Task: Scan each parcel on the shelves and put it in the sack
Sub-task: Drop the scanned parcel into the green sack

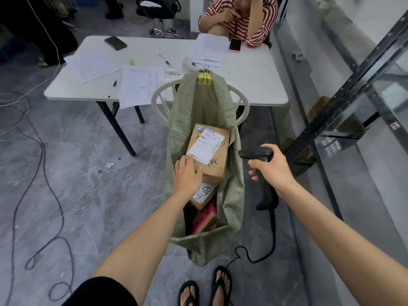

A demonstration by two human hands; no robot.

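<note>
bagging step, seemingly: parcel [212, 155] is pressed into the mouth of the sack [198, 102] by the flat-fingered left hand [186, 176], scanner [268, 195] is gripped in the right hand [273, 168], another one probably needs fetching next

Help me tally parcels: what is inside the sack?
In the sack lie a brown box with a white label, touched by the left hand, a smaller box beneath it, and a pink parcel lower down. Anything deeper is hidden by these and the sack's folds.

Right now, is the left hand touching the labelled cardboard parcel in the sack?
Touching. Head view: the left hand rests on the near corner of the parcel, no gap.
</note>
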